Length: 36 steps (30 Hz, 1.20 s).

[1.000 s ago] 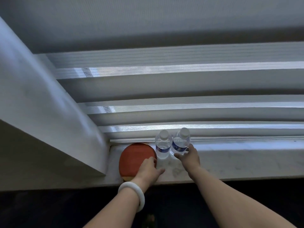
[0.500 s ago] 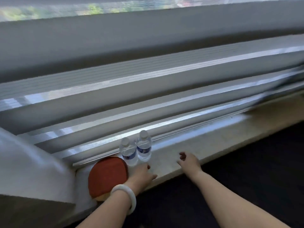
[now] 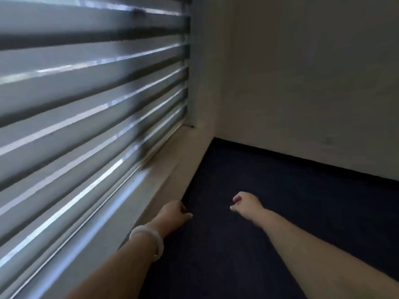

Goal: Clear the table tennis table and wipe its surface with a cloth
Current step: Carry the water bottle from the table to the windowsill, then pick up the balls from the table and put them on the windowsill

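Observation:
My left hand, with a white bangle on its wrist, hangs by the edge of the pale window sill with fingers loosely curled and nothing in it. My right hand is out over the dark floor, fingers also loosely curled, holding nothing. The red paddle and the two water bottles are out of view. No table tennis table and no cloth are in view.
Striped window blinds fill the left side above the sill. A pale wall stands ahead and to the right, meeting the dark carpet floor at a dark skirting line.
My view has swung right along the sill, so the paddle and bottles have left the frame. Both hands have come off the sill and now hang free over the floor.

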Each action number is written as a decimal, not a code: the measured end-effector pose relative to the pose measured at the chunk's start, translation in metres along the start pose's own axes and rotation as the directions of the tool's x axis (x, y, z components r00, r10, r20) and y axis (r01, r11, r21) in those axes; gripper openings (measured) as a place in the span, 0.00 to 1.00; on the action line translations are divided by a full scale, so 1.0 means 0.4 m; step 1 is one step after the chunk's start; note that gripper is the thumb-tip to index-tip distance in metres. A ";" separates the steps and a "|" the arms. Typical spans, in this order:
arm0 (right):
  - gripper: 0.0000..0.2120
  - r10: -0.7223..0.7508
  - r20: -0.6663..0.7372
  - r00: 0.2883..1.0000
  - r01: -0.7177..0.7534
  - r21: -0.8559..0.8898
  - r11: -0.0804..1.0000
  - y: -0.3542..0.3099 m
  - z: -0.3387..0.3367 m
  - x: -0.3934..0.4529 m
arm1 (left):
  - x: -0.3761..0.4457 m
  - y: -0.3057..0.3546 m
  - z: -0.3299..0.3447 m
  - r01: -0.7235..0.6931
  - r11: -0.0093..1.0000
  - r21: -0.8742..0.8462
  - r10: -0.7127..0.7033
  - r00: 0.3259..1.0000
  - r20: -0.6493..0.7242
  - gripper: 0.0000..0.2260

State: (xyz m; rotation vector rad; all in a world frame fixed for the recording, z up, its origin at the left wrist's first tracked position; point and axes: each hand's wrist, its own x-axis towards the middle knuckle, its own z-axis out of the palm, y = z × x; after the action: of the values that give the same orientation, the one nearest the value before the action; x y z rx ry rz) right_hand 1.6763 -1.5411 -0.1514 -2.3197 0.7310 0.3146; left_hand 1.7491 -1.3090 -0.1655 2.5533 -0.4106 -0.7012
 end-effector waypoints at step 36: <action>0.17 0.965 -0.197 0.172 -0.513 0.819 0.258 1.590 -1.343 -0.310 | 0.253 2.503 1.159 -0.998 -0.025 -0.063 0.648 -0.064 0.759 0.12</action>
State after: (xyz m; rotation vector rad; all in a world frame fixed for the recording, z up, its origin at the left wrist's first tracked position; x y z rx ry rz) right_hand 1.2196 -2.2396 -0.0417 -1.0877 2.1516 -0.3964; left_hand 1.4215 -2.3620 -0.0597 1.4563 -2.6538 -0.8038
